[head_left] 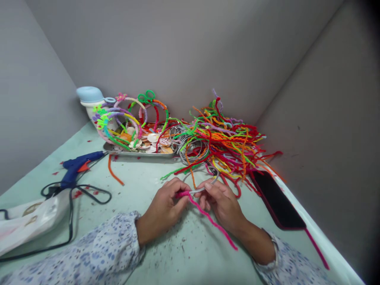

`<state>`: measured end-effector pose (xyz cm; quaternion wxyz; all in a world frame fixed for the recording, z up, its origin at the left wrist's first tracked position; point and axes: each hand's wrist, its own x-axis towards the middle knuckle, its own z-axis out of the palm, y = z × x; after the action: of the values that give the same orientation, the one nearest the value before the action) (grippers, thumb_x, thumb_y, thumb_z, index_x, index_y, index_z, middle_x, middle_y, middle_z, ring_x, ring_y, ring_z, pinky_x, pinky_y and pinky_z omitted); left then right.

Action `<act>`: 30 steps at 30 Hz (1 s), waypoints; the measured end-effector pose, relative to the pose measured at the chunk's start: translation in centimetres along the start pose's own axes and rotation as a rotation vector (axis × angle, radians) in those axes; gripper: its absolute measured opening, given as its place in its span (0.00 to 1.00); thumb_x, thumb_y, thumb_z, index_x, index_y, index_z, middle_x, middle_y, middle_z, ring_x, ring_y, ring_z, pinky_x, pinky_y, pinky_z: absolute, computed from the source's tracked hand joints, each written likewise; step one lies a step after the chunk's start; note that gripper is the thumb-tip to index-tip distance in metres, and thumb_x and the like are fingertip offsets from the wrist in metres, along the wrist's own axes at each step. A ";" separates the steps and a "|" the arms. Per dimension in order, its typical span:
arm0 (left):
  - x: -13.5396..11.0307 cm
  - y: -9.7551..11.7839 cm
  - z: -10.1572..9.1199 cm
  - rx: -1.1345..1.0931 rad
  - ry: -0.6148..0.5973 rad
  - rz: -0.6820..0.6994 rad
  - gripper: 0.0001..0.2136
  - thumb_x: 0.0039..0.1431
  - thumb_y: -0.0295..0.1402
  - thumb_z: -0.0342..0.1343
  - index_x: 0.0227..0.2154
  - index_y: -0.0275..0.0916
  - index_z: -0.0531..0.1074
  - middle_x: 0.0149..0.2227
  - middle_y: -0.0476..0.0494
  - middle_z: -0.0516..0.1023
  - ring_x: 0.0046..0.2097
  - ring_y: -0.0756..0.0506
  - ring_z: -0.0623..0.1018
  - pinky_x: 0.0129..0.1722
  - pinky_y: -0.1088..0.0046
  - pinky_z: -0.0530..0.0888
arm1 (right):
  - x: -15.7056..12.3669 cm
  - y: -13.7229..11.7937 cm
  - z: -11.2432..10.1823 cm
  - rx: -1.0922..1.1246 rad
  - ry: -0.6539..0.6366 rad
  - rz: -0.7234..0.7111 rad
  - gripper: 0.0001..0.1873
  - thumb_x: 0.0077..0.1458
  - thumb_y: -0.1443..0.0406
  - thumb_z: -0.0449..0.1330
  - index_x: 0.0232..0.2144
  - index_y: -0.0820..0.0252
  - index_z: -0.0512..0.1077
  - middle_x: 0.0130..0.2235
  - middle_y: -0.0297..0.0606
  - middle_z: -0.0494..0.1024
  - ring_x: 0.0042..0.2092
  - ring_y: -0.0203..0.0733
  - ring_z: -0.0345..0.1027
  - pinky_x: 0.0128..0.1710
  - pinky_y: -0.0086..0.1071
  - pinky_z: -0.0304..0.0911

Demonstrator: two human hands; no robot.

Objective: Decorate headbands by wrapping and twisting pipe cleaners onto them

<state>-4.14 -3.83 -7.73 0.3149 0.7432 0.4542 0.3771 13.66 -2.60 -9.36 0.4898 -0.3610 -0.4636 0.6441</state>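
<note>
My left hand (166, 208) pinches a bright pink pipe cleaner (212, 219) where it wraps around a thin grey headband (197, 190). One long end of the pipe cleaner trails down to the right over the table. Thumb and fingers of my right hand (221, 202) are closed on the bare grey part of the headband, just right of the wrapped section. The band's loop arcs away behind both hands, partly hidden by the fingers. Right behind it lies a heap of coloured pipe cleaners (228, 138).
A metal tray (142, 153) holds shell-like discs and several wrapped headbands (130, 113). Bare grey hoops (192, 148) lie beside it. On the left are a blue glue gun (74, 170) with its cord, a plastic bag (35, 221) and a white bottle (92, 109); a phone (276, 200) lies right.
</note>
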 end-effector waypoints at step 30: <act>0.0 -0.7 0.2 -0.271 0.066 -0.135 0.05 0.57 0.32 0.57 0.28 0.36 0.71 0.28 0.49 0.70 0.32 0.49 0.69 0.32 0.74 0.67 | -0.1 0.2 -0.2 -0.144 -0.031 -0.018 0.15 0.59 0.57 0.55 0.28 0.61 0.72 0.18 0.31 0.72 0.19 0.32 0.61 0.21 0.26 0.54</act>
<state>-4.29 -3.63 -8.35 0.4217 0.6489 0.4582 0.4372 13.77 -2.69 -9.60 0.4611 -0.3811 -0.5195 0.6101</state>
